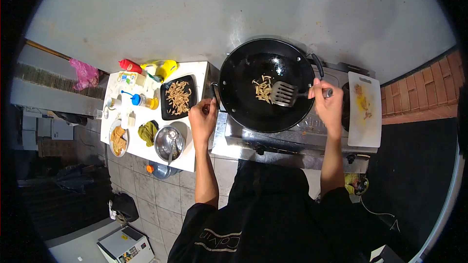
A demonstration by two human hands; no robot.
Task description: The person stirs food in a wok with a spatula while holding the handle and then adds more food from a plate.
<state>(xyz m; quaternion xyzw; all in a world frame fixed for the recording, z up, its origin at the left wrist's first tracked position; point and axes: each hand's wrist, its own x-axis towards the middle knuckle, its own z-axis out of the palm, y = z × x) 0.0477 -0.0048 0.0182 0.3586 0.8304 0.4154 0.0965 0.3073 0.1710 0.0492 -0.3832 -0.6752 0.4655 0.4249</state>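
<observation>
A black wok (243, 112) stands on the gas stove (292, 139), with a small heap of pale brown strips (263, 90) in its middle. By the wok's left loop handle (215, 90) is my left hand (202, 118), its fingers closed on the handle. My right hand (325, 101) grips a slotted metal spatula (284, 93) by its dark handle, over the wok's right rim. The spatula's head rests in the wok and touches the right side of the strips. Left of the wok, a square black plate (165, 112) carries many similar strips.
On the white table (185, 163) are a steel bowl (164, 152) with a spoon, a green cloth (147, 133), a blue-topped bottle (136, 99), a red bottle (129, 65) and a plate of brown food (118, 140). A stained white cutting board (364, 129) lies at the stove's right end.
</observation>
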